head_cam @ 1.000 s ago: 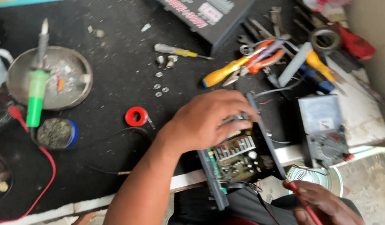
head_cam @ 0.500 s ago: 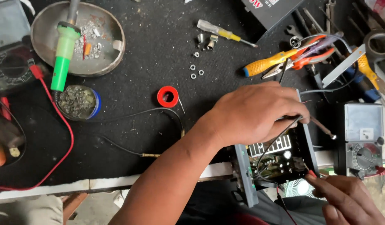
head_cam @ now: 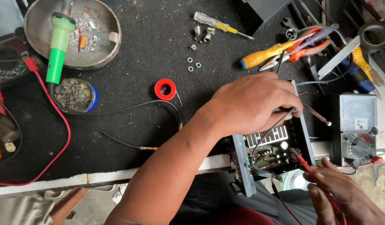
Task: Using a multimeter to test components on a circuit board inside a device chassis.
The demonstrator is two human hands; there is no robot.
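Note:
An open grey electronic case (head_cam: 242,166) with a circuit board (head_cam: 271,152) inside hangs over the front edge of the black work mat (head_cam: 151,54). My left hand (head_cam: 253,104) rests on top of the case, fingers closed on a thin black probe whose metal tip (head_cam: 319,117) sticks out to the right. My right hand (head_cam: 346,198) is at the bottom right, pinching a red probe (head_cam: 305,164) whose tip touches the board. An analog multimeter (head_cam: 357,129) lies just right of the case.
A metal dish (head_cam: 103,54) with a green soldering iron (head_cam: 57,46) sits at the far left, above a tin of solder scraps (head_cam: 74,95). A red solder spool (head_cam: 165,89), loose nuts (head_cam: 192,62), screwdrivers (head_cam: 265,54), pliers (head_cam: 303,46) and a tape roll (head_cam: 375,35) lie on the mat.
My right hand has brought the red probe up onto the circuit board. My left hand has stayed on the case, while the view has shifted so the bench sits further right in frame.

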